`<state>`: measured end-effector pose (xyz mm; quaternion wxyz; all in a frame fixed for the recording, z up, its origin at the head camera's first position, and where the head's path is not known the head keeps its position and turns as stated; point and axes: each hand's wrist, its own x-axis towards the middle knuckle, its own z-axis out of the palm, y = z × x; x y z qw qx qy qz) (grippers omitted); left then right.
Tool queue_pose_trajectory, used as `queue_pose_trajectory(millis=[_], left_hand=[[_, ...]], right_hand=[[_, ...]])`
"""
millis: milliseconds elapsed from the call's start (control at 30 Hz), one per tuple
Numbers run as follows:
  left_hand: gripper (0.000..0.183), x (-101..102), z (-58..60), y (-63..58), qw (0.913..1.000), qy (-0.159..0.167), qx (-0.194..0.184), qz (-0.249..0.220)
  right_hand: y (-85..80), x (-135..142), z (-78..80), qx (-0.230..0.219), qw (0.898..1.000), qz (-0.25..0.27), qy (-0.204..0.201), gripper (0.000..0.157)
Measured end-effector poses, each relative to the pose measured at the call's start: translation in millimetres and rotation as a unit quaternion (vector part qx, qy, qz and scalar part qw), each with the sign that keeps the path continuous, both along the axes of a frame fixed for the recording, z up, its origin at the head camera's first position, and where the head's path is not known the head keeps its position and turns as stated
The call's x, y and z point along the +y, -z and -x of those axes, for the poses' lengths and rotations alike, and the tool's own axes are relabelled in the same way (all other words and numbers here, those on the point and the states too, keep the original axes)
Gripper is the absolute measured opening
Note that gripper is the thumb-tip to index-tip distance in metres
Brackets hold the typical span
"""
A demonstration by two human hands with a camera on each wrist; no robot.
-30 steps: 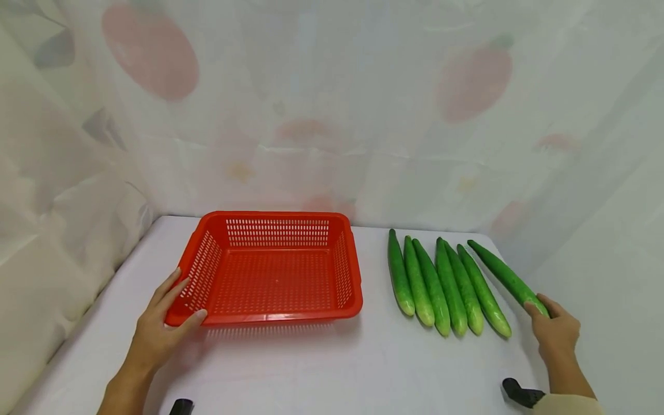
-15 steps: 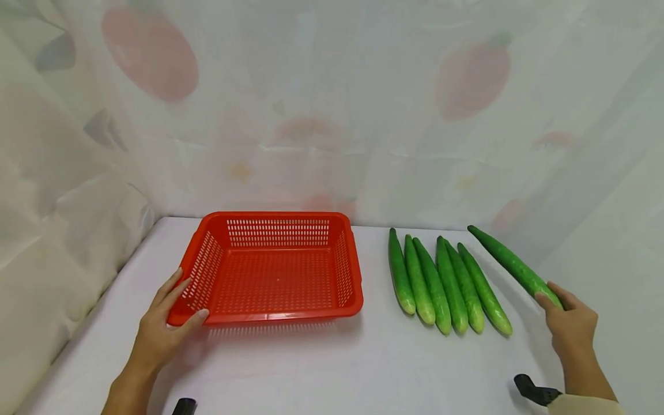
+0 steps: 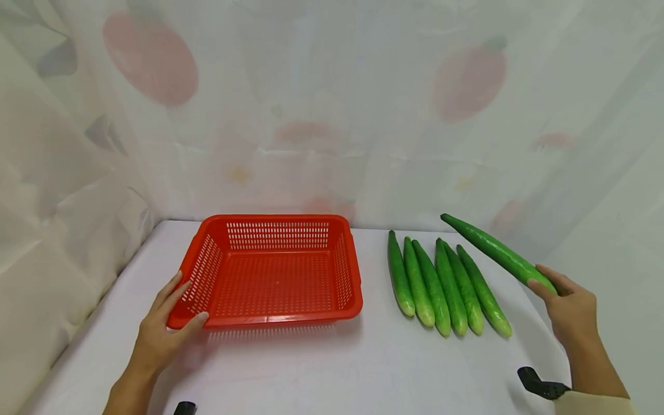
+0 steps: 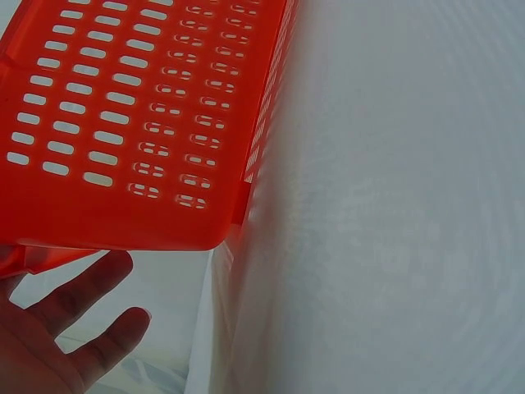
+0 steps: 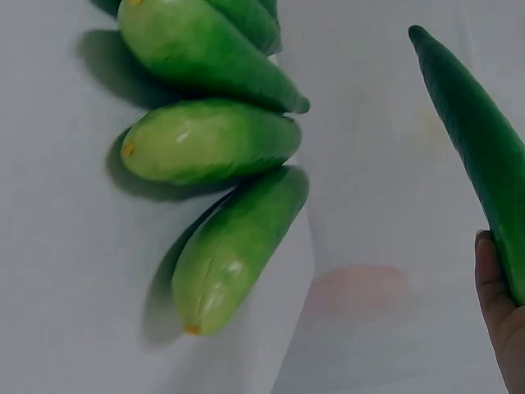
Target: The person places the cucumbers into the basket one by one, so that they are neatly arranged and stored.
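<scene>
My right hand (image 3: 570, 302) grips a long green cucumber (image 3: 495, 248) by its near end, thumb on the left side. The cucumber is lifted and tilted, its dark tip pointing up and to the left. In the right wrist view the held cucumber (image 5: 476, 139) shows at the right edge, above the fingers. At the left, my left hand (image 3: 158, 337) rests against the near left corner of a red plastic basket (image 3: 270, 318), fingers spread along the left rim and thumb on the front rim. Two straight fingers (image 4: 111, 341) show beside the basket's slotted wall (image 4: 107, 205) in the left wrist view.
Several cucumbers (image 3: 441, 288) lie side by side on the white table (image 3: 321, 369), right of the basket. A pale printed curtain (image 3: 332, 115) hangs right behind the table and along both sides. Black wrist mounts (image 3: 542, 385) stick out by the arms.
The right hand has raised the cucumber off the table, moving it first right and up; its far tip has since swung left and higher. The left hand and basket have stayed put.
</scene>
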<state>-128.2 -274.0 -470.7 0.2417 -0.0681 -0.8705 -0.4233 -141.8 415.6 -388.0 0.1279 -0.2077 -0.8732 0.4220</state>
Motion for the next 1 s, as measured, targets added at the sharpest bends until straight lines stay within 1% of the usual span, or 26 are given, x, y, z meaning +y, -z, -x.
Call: queue_pose_trajectory(millis=[100,267,400,467,567,700,800,867,1000], left_hand=[[0.073,0,-0.8,-0.2,1.0000,0.000,-0.004,-0.003],[0.073,0,-1.3,-1.0,1.0000,0.003,-0.001,-0.004],[0.073,0,-1.3,-1.5,1.0000,0.005,0.003,-0.005],[0.073,0,-1.2,-1.7,1.0000,0.004,0.004,-0.004],[0.073,1,-1.2,-1.8,1.0000,0.002,0.000,-0.002],[0.073,2,-1.3,-1.6,1.0000,-0.001,-0.006,0.000],[0.073,1,-1.2,-1.2,1.0000,-0.001,-0.003,-0.001],[0.073,1,-0.9,-0.7,1.0000,0.000,-0.001,-0.004],[0.073,0,-0.5,0.3,1.0000,-0.001,-0.001,-0.006]], right_hand=[[-4.5,-5,0.3,0.012,1.000,-0.012,-0.025,0.059],[-14.1,-14,0.5,0.022,0.998,-0.017,-0.054,0.058],[-22.2,-21,2.0,0.048,0.995,-0.009,-0.088,0.056],[-24.6,-25,3.1,0.067,0.991,0.005,-0.112,0.053],[-27.4,-31,3.7,0.097,0.983,0.031,-0.151,0.049],[-31.7,-44,6.1,0.135,0.965,0.102,-0.198,0.045],[-36.0,-57,8.5,0.149,0.952,0.138,-0.228,0.043],[-39.1,-64,9.4,0.151,0.949,0.134,-0.242,0.042],[-43.0,-77,11.3,0.153,0.946,0.110,-0.262,0.041]])
